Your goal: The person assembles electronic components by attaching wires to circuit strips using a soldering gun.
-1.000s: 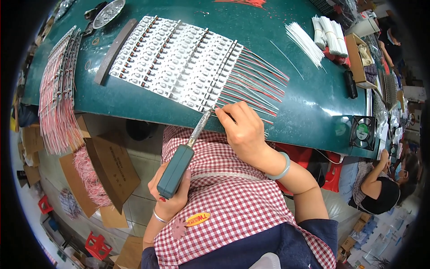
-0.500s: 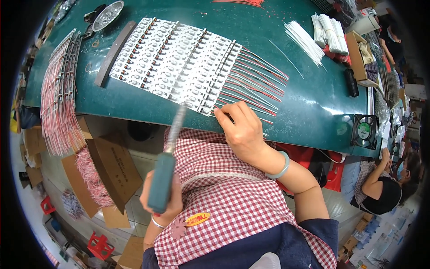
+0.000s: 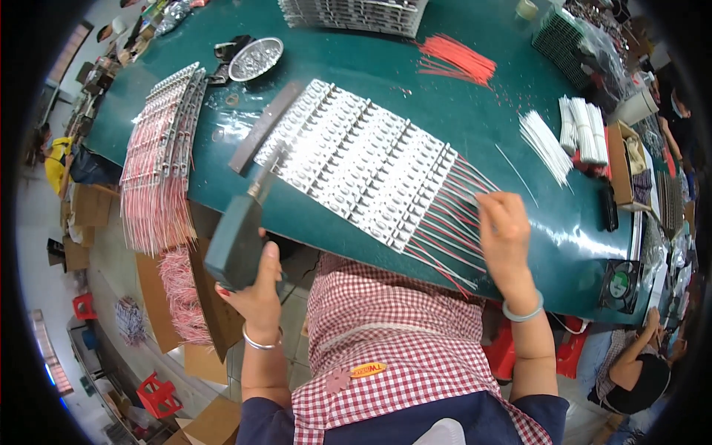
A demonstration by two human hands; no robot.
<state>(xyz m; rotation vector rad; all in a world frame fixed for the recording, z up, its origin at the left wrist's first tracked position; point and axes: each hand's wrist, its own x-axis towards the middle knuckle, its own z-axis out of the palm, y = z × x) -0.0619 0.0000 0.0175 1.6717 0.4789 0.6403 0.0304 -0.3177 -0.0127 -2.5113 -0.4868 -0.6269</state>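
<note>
A white panel of small circuit boards [image 3: 363, 159] lies on the green table, with rows of silvery parts across it. Red and white wires [image 3: 452, 222] fan out from its right edge. My left hand [image 3: 259, 293] holds a tool with a boxy dark-green handle [image 3: 236, 241] and a metal shaft; its fingers are partly hidden behind the handle. The blurred shaft tip is over the panel's near left corner. Over the wires is my right hand [image 3: 506, 233], fingertips pinched together; whether a wire is between them I cannot make out. A dark bar [image 3: 267, 126] lies along the panel's left edge.
Wired panels [image 3: 159, 163] hang over the table's left edge, above a carton of wires [image 3: 185, 297]. Behind are a metal dish [image 3: 256, 59], red wires [image 3: 460, 59] and stacked panels [image 3: 356, 16]. White wires [image 3: 545, 148] and a fan [image 3: 621, 285] sit right; a person [image 3: 638, 356] works there.
The view has swung, so the table appears shifted. The tool's tip has gone from the panel's near right part to its left end. My right hand has moved from the panel's corner out over the wires.
</note>
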